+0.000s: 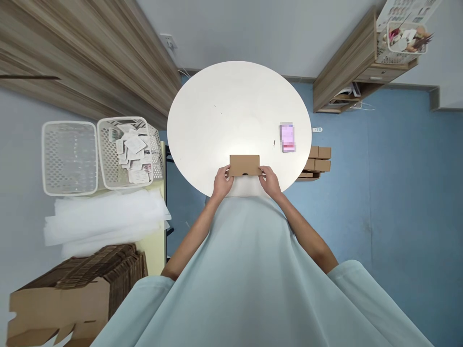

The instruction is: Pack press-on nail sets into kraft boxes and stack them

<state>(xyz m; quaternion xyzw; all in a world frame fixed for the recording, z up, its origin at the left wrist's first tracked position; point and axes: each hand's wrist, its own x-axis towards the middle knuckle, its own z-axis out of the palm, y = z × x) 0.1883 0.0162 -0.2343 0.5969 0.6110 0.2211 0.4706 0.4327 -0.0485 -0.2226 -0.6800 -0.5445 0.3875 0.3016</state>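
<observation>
In the head view, the left hand [223, 182] and right hand [269, 181] grip opposite ends of a small brown box [244, 165], which sits between them over the near part of the white counter [231, 106]. Its long axis runs crosswise from hand to hand, the dark notch [245, 174] facing the wearer; a blurred pink item [288, 137] lies beyond the right hand, farther right.

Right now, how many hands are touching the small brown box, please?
2: the left hand is at the left end of the small brown box, and the right hand is at its right end. No other hand shows.
</observation>
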